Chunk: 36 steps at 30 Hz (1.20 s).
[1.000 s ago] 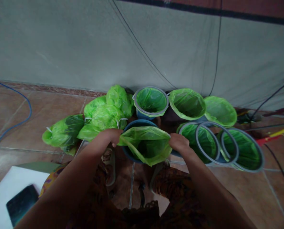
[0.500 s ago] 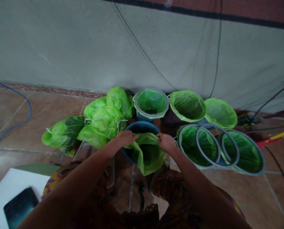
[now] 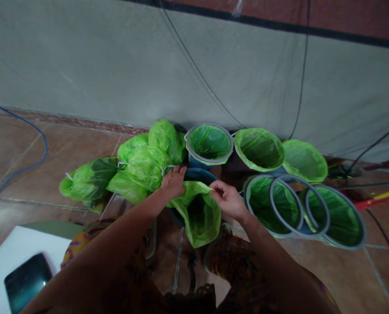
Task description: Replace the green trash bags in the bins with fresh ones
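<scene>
The green bag (image 3: 203,231) is clamped in the right hand (image 3: 228,199); the left hand (image 3: 174,182), now straighter-fingered, is placed left at the blue bucket (image 3: 200,175), its grip impossible to tell.

bag (image 3: 202,235) over bucket (image 3: 199,173) | bundled bags (image 3: 145,168) left | lined buckets (image 3: 363,226) right | wall (image 3: 99,65) behind all

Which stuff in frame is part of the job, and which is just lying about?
In the job:
open green bag, edge pinched by the right hand, left hand opposite
blue bin showing behind it
probably lined bins and grey ring

Likely lying about:
dark phone-like device
blue cable
tied green bags, untouched
</scene>
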Motion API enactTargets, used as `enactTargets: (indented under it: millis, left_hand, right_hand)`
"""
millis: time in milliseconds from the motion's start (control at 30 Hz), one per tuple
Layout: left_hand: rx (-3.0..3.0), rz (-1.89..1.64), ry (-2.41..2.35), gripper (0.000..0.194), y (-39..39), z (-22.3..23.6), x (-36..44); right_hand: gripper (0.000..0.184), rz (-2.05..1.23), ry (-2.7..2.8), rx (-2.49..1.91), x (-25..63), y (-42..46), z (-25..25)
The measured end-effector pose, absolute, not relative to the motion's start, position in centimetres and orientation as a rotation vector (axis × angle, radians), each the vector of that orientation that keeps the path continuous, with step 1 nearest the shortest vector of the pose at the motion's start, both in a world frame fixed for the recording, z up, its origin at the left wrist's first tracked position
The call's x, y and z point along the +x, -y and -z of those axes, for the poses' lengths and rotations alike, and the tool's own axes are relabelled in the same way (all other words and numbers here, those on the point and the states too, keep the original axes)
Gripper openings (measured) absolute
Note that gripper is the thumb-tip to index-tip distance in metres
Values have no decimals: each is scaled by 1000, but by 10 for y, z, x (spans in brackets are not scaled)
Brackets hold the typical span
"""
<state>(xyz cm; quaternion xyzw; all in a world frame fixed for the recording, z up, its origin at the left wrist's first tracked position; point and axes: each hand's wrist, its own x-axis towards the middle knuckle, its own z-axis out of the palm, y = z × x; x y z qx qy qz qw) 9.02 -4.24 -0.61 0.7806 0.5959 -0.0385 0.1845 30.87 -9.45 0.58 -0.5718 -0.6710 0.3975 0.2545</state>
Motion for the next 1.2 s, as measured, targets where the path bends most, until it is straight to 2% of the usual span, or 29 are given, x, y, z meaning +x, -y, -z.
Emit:
enactTargets:
  millis: [67, 200, 267, 667, 833, 967, 1033, 1167, 1200]
  left_hand:
    - [2231, 63, -1534, 74, 41, 10, 92]
    - [2275, 13, -1347, 29, 41, 12, 93]
    - [2294, 10, -1322, 17, 40, 10, 94]
    - [2273, 57, -1580, 19, 33, 3, 91]
    - [2283, -46, -1748, 28, 33, -3, 89]
    - [2277, -86, -1752, 25, 33, -6, 89]
    - [2286, -116, -1718, 22, 35, -6, 91]
    - [2371, -177, -1624, 19, 42, -6, 101]
    - [2401, -194, -1588, 20, 44, -6, 104]
  right_hand:
    - [10, -1142, 1831, -1458, 307, 97, -9]
    - [8, -1211, 1792, -1356, 307, 97, -12]
    - [9, -1180, 1771, -1400, 308, 96, -12]
    - [15, -726, 1712, -1933, 320, 88, -8]
    - [21, -569, 1897, -2174, 323, 86, -8]
    - [27, -518, 2082, -2312, 322, 88, -8]
    - [34, -491, 2137, -2266, 318, 88, -9]
    - [59, -452, 2235, -1883, 298, 85, -13]
    - [59, -453, 2251, -1820, 292, 84, -14]
